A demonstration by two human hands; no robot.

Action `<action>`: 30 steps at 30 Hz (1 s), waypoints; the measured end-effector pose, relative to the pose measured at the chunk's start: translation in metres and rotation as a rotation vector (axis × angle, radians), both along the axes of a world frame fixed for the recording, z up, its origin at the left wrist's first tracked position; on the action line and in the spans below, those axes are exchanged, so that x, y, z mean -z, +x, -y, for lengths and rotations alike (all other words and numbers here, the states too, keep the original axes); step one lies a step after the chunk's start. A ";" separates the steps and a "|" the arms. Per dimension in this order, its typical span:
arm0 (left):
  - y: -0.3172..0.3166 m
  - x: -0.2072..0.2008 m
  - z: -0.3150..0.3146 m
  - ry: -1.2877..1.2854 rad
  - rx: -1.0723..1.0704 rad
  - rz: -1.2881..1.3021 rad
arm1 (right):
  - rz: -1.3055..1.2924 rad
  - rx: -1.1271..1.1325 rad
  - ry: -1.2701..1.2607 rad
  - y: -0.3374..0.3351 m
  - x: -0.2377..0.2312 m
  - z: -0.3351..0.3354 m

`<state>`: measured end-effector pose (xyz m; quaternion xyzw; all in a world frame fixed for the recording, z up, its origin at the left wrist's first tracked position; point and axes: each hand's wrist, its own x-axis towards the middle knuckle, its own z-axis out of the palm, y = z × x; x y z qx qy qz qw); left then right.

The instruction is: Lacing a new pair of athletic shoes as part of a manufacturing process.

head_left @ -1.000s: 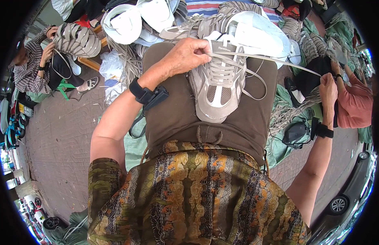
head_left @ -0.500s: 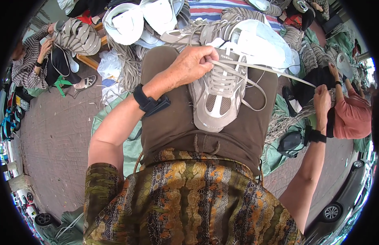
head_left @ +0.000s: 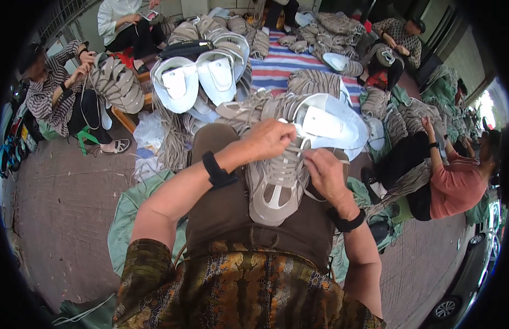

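Note:
A beige and grey sneaker (head_left: 273,204) lies on my lap, its toe toward me and its opening away. Its pale shoelace (head_left: 283,171) runs crosswise up the front. At the top of the lacing, my left hand (head_left: 268,140) is closed with fingertips pinched on the lace beside the tongue. Close by on the right, my right hand (head_left: 328,176) is bent inward, thumb and fingers pinching the lace at the upper eyelets. A loose lace end hangs along the shoe's right side. The fingers partly hide the shoe's upper part.
Stacked shoe uppers with white insides (head_left: 325,123) lie just beyond my knees, more (head_left: 175,85) at far left. Beyond spreads a striped sheet (head_left: 273,66). Loose laces (head_left: 171,129) hang left of my knee. Co-workers sit around, including one in a pink top (head_left: 457,183) at right.
My right hand has come in from far right, where it held the lace stretched out, to the top of the shoe. The view has tilted up, showing more of the far side.

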<state>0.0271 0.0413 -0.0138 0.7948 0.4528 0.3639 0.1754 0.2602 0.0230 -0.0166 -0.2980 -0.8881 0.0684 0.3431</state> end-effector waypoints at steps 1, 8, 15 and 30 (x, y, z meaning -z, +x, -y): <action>0.002 -0.002 0.001 0.022 -0.007 -0.001 | 0.009 -0.019 0.021 -0.004 0.003 -0.001; 0.015 -0.009 0.010 0.045 -0.002 -0.273 | -0.183 0.064 -0.155 -0.011 0.011 0.002; 0.029 0.000 0.007 -0.002 -0.046 -0.320 | -0.178 0.005 -0.179 -0.006 0.012 0.003; 0.017 0.005 -0.029 -0.359 0.168 -0.201 | -0.540 0.104 -0.652 -0.011 0.033 -0.010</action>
